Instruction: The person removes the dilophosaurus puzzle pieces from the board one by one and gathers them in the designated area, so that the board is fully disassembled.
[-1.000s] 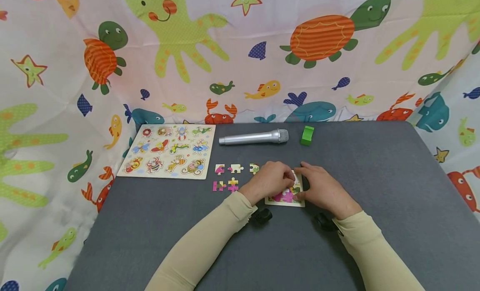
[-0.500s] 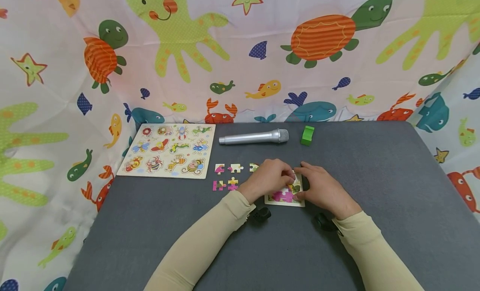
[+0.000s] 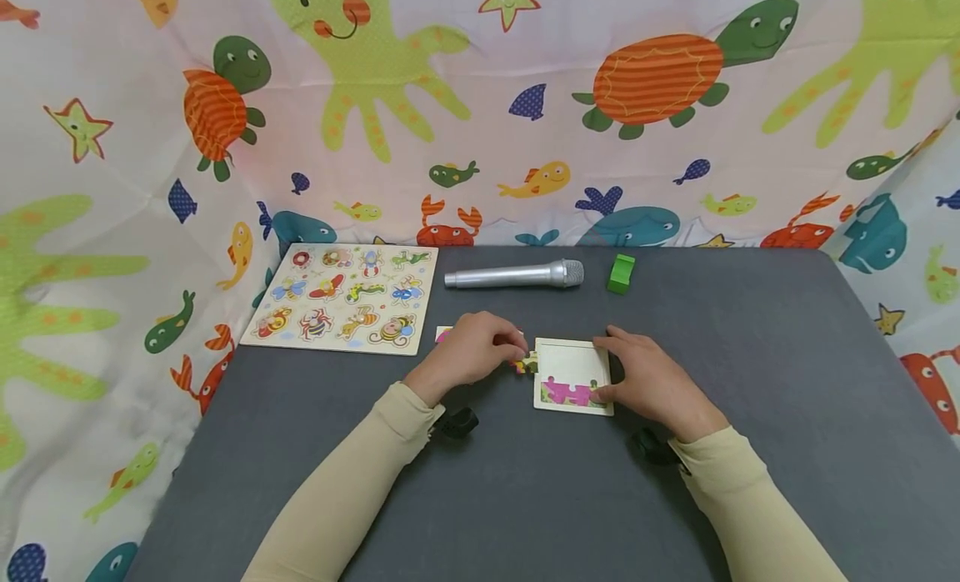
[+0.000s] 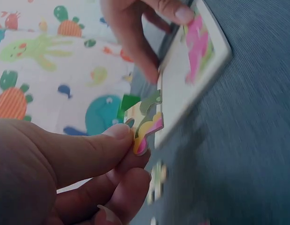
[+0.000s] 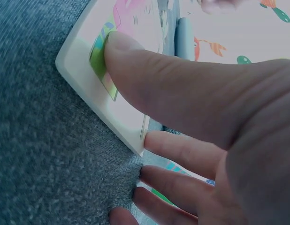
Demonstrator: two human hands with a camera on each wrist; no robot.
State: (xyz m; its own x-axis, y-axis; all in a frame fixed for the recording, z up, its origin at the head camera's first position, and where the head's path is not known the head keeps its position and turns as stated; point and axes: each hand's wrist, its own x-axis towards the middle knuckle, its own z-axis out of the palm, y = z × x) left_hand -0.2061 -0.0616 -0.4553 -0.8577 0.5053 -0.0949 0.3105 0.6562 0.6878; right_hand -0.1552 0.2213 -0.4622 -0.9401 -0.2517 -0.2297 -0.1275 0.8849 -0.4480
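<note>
The left hand [image 3: 474,348]'s grip is pinching a piece [image 4: 147,119] between thumb and fingertips beside the tray [image 3: 573,361]'s left edge; the piece is pointing rightward at that edge, its long axis hard to tell. The right hand [image 3: 656,382], fingers spread, is resting its thumb on the right end of the pink row [image 3: 566,393], which is running left to right.
</note>
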